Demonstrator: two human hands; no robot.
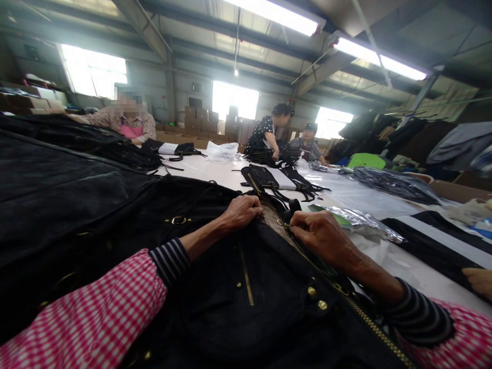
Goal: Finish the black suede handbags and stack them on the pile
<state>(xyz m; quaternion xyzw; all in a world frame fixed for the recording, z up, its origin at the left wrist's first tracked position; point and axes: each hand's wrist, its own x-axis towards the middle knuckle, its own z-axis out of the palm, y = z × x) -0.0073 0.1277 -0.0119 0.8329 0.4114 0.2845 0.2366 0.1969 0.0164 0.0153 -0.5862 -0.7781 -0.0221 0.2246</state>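
Observation:
A black jacket [215, 287] with gold-coloured zips, snaps and a pale lining lies spread in front of me. My left hand [243, 211] is closed in a pinch at the jacket's upper edge, beside the lining. Just to the right, my right hand [323, 237] pinches the opposite edge by a small gold buckle [283, 223] near the top of the long zip [361, 312]. A thin line seems to run between the two hands; it is too fine to name. Both fingertips are partly hidden.
More black jackets [77, 138] lie piled at left. Folded black garments with white bands [282, 178] rest on the white table [215, 168]. Plastic bags [365, 220] lie at right, near another person's hand [478, 281]. Several people work across the table. Clothes [418, 143] hang at right.

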